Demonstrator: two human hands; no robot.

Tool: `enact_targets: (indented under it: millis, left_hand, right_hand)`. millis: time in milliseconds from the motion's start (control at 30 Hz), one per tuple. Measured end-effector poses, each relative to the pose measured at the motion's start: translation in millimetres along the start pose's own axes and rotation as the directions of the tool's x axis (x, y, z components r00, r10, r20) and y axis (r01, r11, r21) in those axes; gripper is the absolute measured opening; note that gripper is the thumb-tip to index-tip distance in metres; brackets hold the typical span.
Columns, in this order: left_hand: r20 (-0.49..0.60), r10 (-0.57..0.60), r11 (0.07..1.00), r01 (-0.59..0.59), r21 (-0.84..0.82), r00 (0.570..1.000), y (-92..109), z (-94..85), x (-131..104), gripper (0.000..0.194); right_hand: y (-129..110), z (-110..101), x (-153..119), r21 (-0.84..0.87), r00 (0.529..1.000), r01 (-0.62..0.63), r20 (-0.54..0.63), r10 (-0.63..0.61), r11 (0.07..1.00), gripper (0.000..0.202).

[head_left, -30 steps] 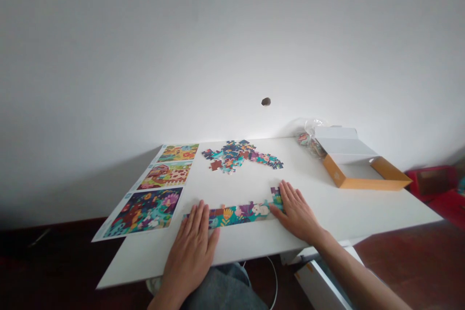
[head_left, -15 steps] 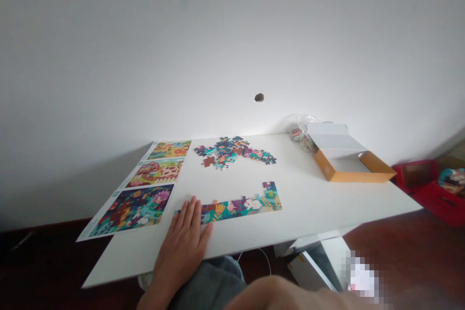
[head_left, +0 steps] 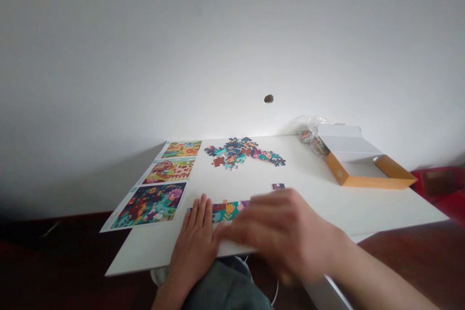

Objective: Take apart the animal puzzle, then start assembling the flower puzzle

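My left hand (head_left: 194, 242) lies flat, fingers stretched out, over the left end of a joined puzzle strip (head_left: 230, 210) near the front edge of the white table. My right hand (head_left: 281, 227) is smeared by motion above the strip's right part and hides it; whether its fingers hold anything cannot be made out. A dark purple piece (head_left: 278, 186) at the strip's upper right corner shows just behind that hand. Farther back lies a heap of loose puzzle pieces (head_left: 238, 152). On the left, a sheet with three printed pictures (head_left: 148, 205) rests on the table.
An open orange box (head_left: 374, 182) with a white inside stands at the table's right. Beside it, against the wall, is a clear plastic bag (head_left: 313, 139) with pieces in it. A red container (head_left: 438, 184) is beyond the table's right end.
My right hand has come up from the bottom edge to above the puzzle strip. The left hand stays flat on the strip's left end. The whole view has shifted slightly.
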State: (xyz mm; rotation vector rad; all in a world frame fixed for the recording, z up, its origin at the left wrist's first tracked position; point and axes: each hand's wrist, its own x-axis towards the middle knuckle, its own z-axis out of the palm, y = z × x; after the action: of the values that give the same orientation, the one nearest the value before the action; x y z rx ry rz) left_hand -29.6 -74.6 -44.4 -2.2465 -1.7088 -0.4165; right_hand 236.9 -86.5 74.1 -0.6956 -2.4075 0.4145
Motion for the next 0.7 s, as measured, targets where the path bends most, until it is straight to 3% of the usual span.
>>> enact_targets:
  millis: [33,100,133,200,267,400,500,600,700]
  left_hand:
    - [-0.004,-0.011,1.0,0.011,-0.007,1.0,1.6,-0.3,-0.9,0.068]
    - [-0.006,-0.04,0.999,0.04,-0.03,0.999,4.6,-1.5,-0.5,0.071]
    - [-0.004,-0.069,0.997,0.069,-0.04,0.998,5.9,-2.6,2.1,0.07]
    - [-0.002,-0.152,0.987,0.151,-0.059,0.988,7.7,-6.3,15.8,0.064]
    - [-0.033,-0.236,0.969,0.232,-0.087,0.971,8.8,-11.7,43.0,0.054]
    - [-0.057,-0.306,0.946,0.297,-0.131,0.95,13.8,-17.2,123.0,0.044]
    - [-0.005,-0.41,0.908,0.408,-0.095,0.912,19.8,-4.1,169.3,0.053]
    - [-0.005,-0.407,0.909,0.405,-0.098,0.913,20.3,19.7,183.7,0.058]
    - [-0.015,-0.352,0.929,0.347,-0.132,0.936,13.6,38.0,178.3,0.054]
  right_hand:
    - [26.9,-15.6,24.5,-0.044,1.0,0.0,0.028,0.001,0.999,0.038]
    - [83.3,-31.6,48.6,-0.15,0.986,-0.156,-0.077,0.145,0.976,0.036]
    - [110.5,-32.7,49.5,-0.188,0.958,-0.267,-0.162,0.238,0.945,0.033]
    - [157.3,-25.1,37.7,-0.172,0.836,-0.497,-0.356,0.417,0.851,0.029]
    - [189.4,-11.5,22.0,-0.148,0.775,-0.565,-0.433,0.46,0.812,0.035]
    - [216.0,8.5,13.5,-0.131,0.753,-0.586,-0.453,0.478,0.799,0.033]
    - [224.1,12.2,19.7,-0.137,0.753,-0.593,-0.443,0.486,0.794,0.03]
    - [230.7,12.7,22.8,-0.141,0.741,-0.609,-0.453,0.496,0.781,0.03]
    - [232.7,13.8,23.1,-0.141,0.739,-0.61,-0.454,0.497,0.78,0.029]
